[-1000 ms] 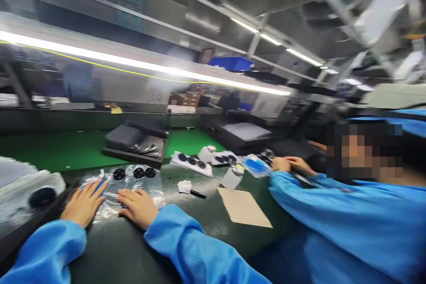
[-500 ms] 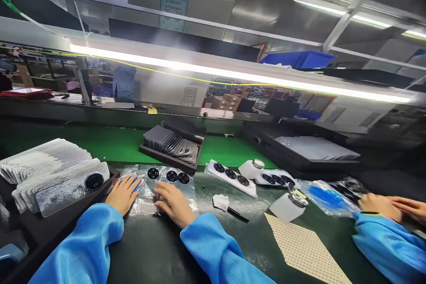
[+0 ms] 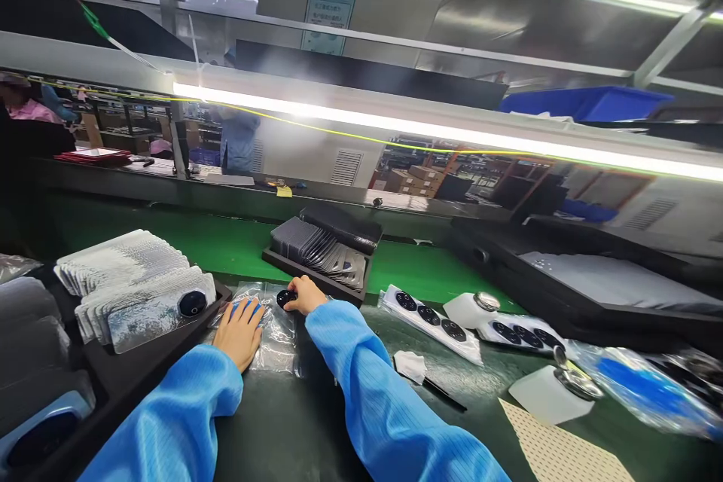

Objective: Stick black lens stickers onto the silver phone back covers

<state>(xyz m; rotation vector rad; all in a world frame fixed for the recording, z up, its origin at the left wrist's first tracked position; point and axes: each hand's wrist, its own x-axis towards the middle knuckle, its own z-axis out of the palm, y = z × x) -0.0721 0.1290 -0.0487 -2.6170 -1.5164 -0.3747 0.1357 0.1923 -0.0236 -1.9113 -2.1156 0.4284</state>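
Note:
My left hand [image 3: 240, 331] lies flat with its fingers stretched over a clear plastic bag [image 3: 279, 350], and a patch of blue shows beneath the fingers. At the bag's far right part, my right hand [image 3: 308, 295] pinches the edge of a round black camera lens cover [image 3: 285, 299] between thumb and fingers. Whether the cover is lifted off the plastic, I cannot tell. My right hand and sleeve hide the area to the right of it. Left of my hands, a dark tray [image 3: 169, 350] holds a row of silvery phone back panels [image 3: 150, 320], the front one with a round black camera area.
Behind my hands stands a black box [image 3: 316, 269] of dark panels. To the right lie white strips with black discs [image 3: 429, 314], metal-topped bottles [image 3: 556, 392], black tweezers [image 3: 446, 394] beside white tissue [image 3: 410, 367], a perforated beige sheet [image 3: 565, 448] and a blue-filled bag [image 3: 638, 384].
My right hand has gone from resting open over the plastic to pinching a black disc farther back. The view has swung left, and a co-worker's hands at the right have left it.

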